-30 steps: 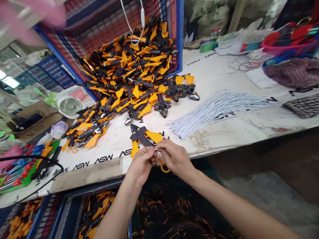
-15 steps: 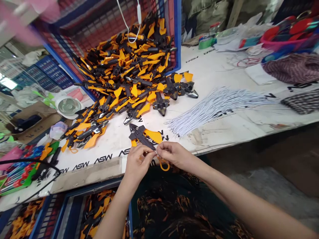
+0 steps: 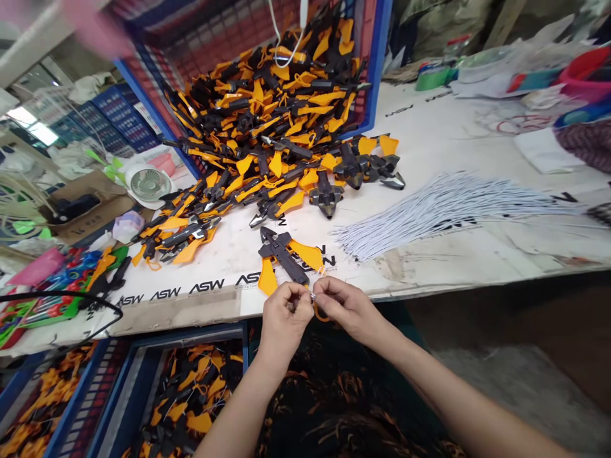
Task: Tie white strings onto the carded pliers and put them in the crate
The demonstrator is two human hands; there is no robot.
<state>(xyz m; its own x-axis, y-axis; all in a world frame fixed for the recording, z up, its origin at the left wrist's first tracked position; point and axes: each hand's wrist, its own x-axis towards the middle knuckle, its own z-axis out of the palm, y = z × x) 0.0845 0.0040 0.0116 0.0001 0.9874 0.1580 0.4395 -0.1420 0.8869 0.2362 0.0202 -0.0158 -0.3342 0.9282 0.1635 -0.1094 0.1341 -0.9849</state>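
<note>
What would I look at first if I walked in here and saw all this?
You'd probably spot the huge heap of orange-handled pliers first, piled in a blue crate and spilling onto the white table. To its right lies a fan of thin white cords. At the front, the person's left hand and right hand meet above a small orange loop, close to one open pair of pliers.

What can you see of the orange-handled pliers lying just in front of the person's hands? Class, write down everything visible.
The pliers lie flat on the white printed table. They have a dark, apparently metal body with a pointed head aimed away from the person, and two flat orange grips splayed to either side. A long dark arm runs toward the left hand and right hand; whether the fingers touch it cannot be told.
</note>
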